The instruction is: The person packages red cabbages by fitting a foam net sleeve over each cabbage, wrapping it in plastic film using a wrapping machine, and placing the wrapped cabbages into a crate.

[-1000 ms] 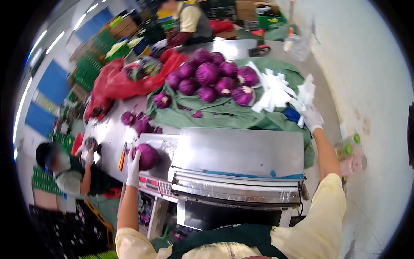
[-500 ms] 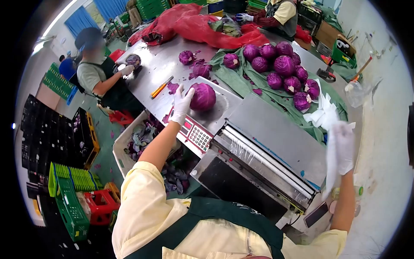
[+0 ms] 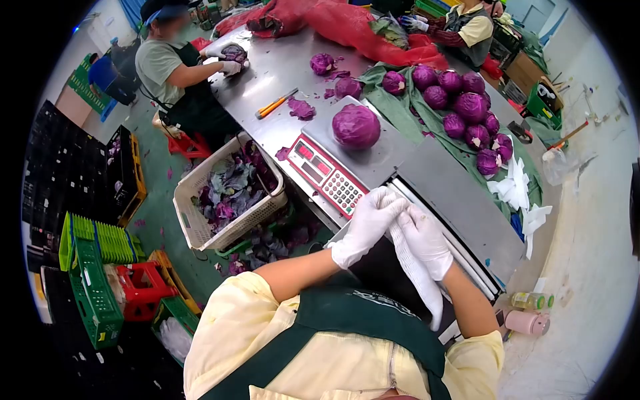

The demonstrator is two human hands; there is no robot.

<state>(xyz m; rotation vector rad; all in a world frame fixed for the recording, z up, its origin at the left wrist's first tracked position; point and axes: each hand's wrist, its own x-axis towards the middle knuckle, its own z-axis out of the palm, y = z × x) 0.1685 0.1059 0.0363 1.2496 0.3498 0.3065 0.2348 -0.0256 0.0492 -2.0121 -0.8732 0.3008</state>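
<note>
Stretching ahead of me, a shiny grey metal table (image 3: pixel 273 75) is carrying a heap of small round purple cabbages (image 3: pixel 469 105) on a crumpled green cloth (image 3: pixel 417 119). My white-gloved left hand (image 3: pixel 368 223) is no longer touching the large round purple cabbage (image 3: pixel 356 127), which is staying put on the flat plate of a red-panelled digital scale (image 3: pixel 325 175). My white-gloved right hand (image 3: pixel 424 239), out to the far right half a second ago, is now meeting the left before my chest. Both are pinching the upper end of a long, limp white sleeve (image 3: pixel 421 287), its tail hanging toward my dark green apron (image 3: pixel 340 308). So both hands are working the sleeve, leaving the cabbage unattended; whether its mouth is parting, I cannot tell.
</note>
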